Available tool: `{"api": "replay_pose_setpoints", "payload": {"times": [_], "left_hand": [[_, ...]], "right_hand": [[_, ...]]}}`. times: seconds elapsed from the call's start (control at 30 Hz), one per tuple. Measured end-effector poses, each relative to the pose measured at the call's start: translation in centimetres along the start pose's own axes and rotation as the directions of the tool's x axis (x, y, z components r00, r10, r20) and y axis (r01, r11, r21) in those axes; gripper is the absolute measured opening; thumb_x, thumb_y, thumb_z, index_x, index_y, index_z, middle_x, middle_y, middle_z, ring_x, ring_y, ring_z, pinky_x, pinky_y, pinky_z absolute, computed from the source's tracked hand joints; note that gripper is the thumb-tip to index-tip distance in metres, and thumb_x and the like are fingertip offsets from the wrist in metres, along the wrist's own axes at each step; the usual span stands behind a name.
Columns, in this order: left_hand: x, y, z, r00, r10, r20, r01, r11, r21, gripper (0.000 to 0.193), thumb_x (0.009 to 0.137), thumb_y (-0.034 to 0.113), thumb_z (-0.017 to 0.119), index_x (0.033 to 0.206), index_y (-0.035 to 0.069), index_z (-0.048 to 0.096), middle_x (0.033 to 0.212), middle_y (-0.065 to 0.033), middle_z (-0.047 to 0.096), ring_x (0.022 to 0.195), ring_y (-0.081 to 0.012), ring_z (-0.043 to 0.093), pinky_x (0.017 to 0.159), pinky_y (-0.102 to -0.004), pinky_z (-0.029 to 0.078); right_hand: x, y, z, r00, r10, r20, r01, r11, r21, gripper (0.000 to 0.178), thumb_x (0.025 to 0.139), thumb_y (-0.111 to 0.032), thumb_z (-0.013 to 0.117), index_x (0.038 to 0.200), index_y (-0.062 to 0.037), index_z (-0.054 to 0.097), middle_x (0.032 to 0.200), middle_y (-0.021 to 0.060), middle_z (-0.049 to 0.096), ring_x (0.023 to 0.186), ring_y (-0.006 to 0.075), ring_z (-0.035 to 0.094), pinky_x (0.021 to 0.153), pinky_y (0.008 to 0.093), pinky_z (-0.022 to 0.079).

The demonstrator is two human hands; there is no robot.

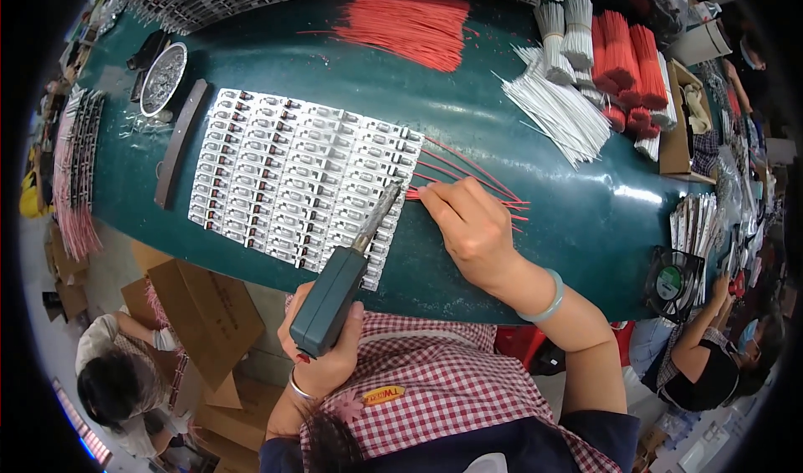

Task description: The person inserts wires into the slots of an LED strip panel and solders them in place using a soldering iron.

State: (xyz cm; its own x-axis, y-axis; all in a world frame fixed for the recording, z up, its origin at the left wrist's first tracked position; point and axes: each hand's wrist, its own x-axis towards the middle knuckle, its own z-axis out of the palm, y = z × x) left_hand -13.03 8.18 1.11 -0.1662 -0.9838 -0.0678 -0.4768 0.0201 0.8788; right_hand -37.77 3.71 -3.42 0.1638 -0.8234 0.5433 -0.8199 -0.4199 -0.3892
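Note:
My left hand [329,364] is closed around the dark green handle of a soldering iron [331,293]. The iron's metal tip points up and right, over the right-hand columns of a panel of small silvery-white modules [305,168] set in rows. Closed in a pinch, my right hand [475,232] grips thin red wires [411,194] just off the panel's right edge. A few more red wires run from that edge past my knuckles. My fingers partly hide the wire ends. Whether the tip touches a module, I cannot tell.
On the green table [360,88] lies a heap of red wires [406,25] at the back. White wires [560,109] and red bundles [615,51] are back right. A metal bowl [164,80] and dark bar [179,147] stand left. A fan [672,281] is right. Other people work nearby.

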Motion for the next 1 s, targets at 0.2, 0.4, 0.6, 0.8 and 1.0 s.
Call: {"api": "replay_pose_setpoints", "payload": {"times": [0.2, 0.4, 0.6, 0.8, 1.0], "left_hand": [[0.5, 0.4, -0.1, 0.999, 0.038, 0.029, -0.039, 0.999, 0.026, 0.024, 0.079, -0.001, 0.075, 0.101, -0.006, 0.068, 0.096, -0.0155, 0.067, 0.077, -0.0258, 0.067, 0.069, -0.0324, 0.053], [0.5, 0.4, 0.1, 0.999, 0.038, 0.027, -0.039, 0.999, 0.034, 0.02, 0.08, 0.0, 0.076, 0.098, -0.005, 0.068, 0.094, -0.0145, 0.066, 0.075, -0.0246, 0.067, 0.066, -0.0318, 0.053], [0.2, 0.3, -0.3, 0.999, 0.022, 0.038, -0.024, 0.998, 0.056, 0.02, 0.079, -0.001, 0.075, 0.098, -0.004, 0.068, 0.091, -0.0137, 0.065, 0.073, -0.0248, 0.066, 0.064, -0.0319, 0.052], [-0.2, -0.4, -0.5, 0.995, 0.099, -0.024, -0.098, 0.994, 0.051, 0.024, 0.078, -0.002, 0.075, 0.101, -0.005, 0.068, 0.094, -0.0149, 0.066, 0.076, -0.0258, 0.067, 0.067, -0.0319, 0.053], [-0.3, -0.1, -0.7, 0.995, 0.092, -0.029, -0.09, 0.994, 0.056, 0.027, 0.078, -0.002, 0.075, 0.104, -0.004, 0.069, 0.098, -0.0163, 0.067, 0.08, -0.027, 0.068, 0.071, -0.0318, 0.054]], "right_hand": [[0.1, 0.0, 0.1, 1.0, -0.002, 0.004, 0.002, 1.0, -0.009, 0.033, 0.068, 0.007, 0.07, 0.101, 0.004, 0.068, 0.092, 0.01, 0.069, 0.074, 0.0229, 0.064, 0.059, 0.0329, 0.054], [0.3, -0.1, 0.1, 1.0, -0.008, 0.014, 0.009, 1.0, -0.021, 0.033, 0.068, 0.005, 0.069, 0.101, 0.0044, 0.068, 0.092, 0.0108, 0.069, 0.074, 0.0231, 0.064, 0.059, 0.033, 0.054], [0.3, -0.2, 0.1, 1.0, -0.009, 0.022, 0.01, 1.0, -0.025, 0.032, 0.069, 0.003, 0.068, 0.101, 0.0047, 0.068, 0.093, 0.011, 0.069, 0.075, 0.0233, 0.063, 0.059, 0.0332, 0.054], [0.1, -0.1, 0.3, 0.999, -0.029, 0.02, 0.03, 0.998, -0.053, 0.028, 0.069, -0.001, 0.068, 0.097, 0.0054, 0.068, 0.09, 0.0099, 0.064, 0.081, 0.0224, 0.061, 0.064, 0.0321, 0.052], [0.0, 0.1, 0.7, 0.998, -0.06, -0.038, 0.058, 0.998, -0.04, 0.03, 0.069, -0.002, 0.068, 0.098, 0.0059, 0.068, 0.092, 0.0111, 0.065, 0.082, 0.0234, 0.061, 0.065, 0.0323, 0.052]]}}
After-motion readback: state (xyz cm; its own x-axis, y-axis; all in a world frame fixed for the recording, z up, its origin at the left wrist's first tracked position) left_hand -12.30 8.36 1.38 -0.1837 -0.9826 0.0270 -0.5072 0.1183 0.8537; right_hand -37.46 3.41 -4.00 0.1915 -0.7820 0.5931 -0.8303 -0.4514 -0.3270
